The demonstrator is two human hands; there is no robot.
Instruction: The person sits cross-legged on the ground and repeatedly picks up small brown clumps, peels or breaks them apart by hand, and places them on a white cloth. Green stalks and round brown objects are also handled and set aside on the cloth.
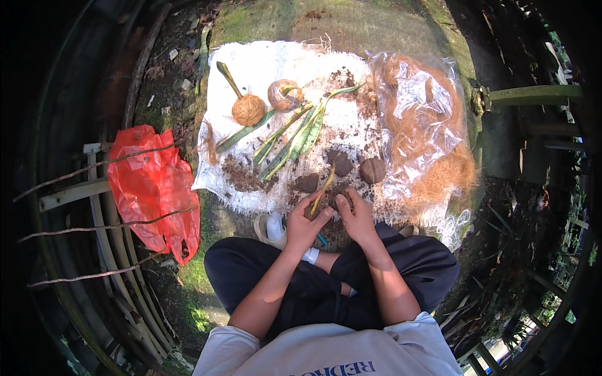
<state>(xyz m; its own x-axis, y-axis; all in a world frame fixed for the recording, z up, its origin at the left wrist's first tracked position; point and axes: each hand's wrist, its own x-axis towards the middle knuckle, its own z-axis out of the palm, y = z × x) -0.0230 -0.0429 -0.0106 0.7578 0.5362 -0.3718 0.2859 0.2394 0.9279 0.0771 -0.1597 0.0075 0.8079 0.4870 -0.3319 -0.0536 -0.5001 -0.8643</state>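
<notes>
My left hand (301, 223) holds a lump of dark soil around the base of a yellow-green variegated leaf (323, 190), which looks like snake plant. The leaf leans up and to the right. Beside it, my right hand (356, 216) is bent toward the soil; its fingertips are partly lost against the dark ground, so its grip is unclear. Just ahead lie a round soil ball (373, 170), a dark soil clump (339, 162) and a smaller clump (306, 183). Loose cut leaves (303, 134) are spread in the middle of a white woven sack (343, 123).
Two fibre-wrapped balls with leaves, one fuzzy (248, 111) and one shinier (285, 95), sit farther back. At right is a clear plastic bag (423, 103) of brown coir fibre. A red plastic bag (153, 188) hangs left near thin sticks. White string (454, 230) lies right; a teal handle (322, 239) is below my hands.
</notes>
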